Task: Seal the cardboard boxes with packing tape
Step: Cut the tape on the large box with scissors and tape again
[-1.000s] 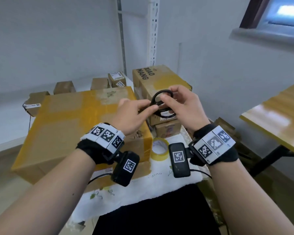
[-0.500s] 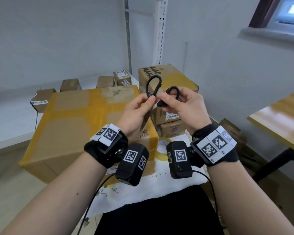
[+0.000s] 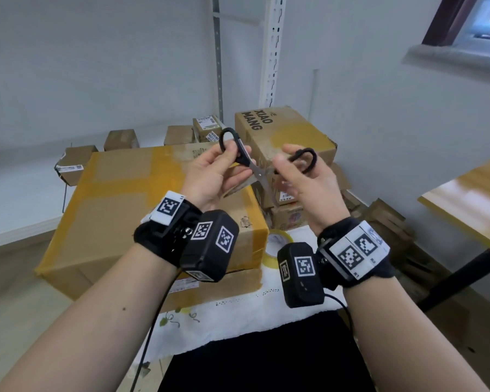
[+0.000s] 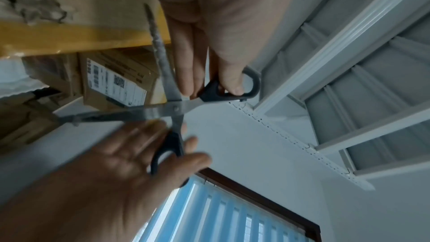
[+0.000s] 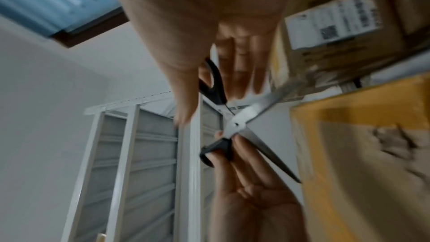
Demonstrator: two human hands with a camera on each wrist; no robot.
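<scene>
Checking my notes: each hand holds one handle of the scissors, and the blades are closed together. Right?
Not quite. Each hand does hold a handle, left hand and right hand, but the scissors are spread wide open, blades crossed; the left wrist view shows it.

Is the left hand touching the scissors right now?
Touching. In the left wrist view the left hand has its thumb through one black handle loop of the scissors, with fingers pressed against that handle beside the pivot.

**Surface and load**

Surface (image 3: 238,321) has a white cloth with a leaf print. On it: a big box (image 3: 130,210) patched with yellow tape, and a tape roll (image 3: 277,244) just right of it. More boxes (image 3: 283,137) are stacked behind; small ones (image 3: 121,139) sit on a white shelf (image 3: 17,193).
</scene>
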